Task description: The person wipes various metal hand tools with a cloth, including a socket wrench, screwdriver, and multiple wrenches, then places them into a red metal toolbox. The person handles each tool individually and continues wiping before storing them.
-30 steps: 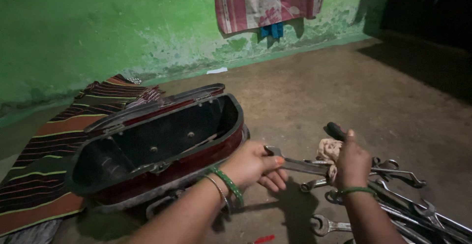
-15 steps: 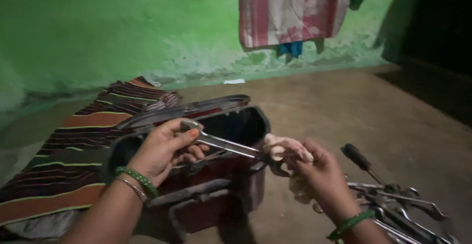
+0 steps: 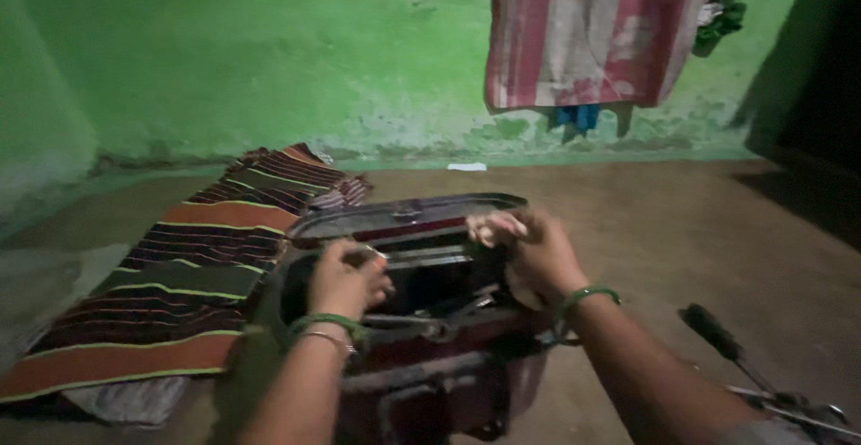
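Over the open toolbox point(image 3: 421, 355) both my hands are at work. My left hand point(image 3: 345, 279) has its fingers curled round one end of a wrench point(image 3: 426, 259), which lies level across the box's mouth, just under the raised lid point(image 3: 404, 216). My right hand point(image 3: 529, 252) is at the wrench's other end; its fingers are bunched round a pale rag point(image 3: 491, 226), and the blur keeps me from telling whether they also pinch the steel itself. Green bangles sit on both my wrists.

Below my fingers the box is dark red outside, black inside, and it stands on the bare floor point(image 3: 628, 221). Left of my left hand, a striped mat point(image 3: 179, 274) lies flat on the floor, running back toward the green wall point(image 3: 269, 50). Right of my right hand and nearer me, well apart from the box, a black-handled screwdriver point(image 3: 713, 333) lies beside a few more steel tools point(image 3: 798, 409). Beyond my right hand, a pink striped cloth point(image 3: 592, 32) hangs on the wall.
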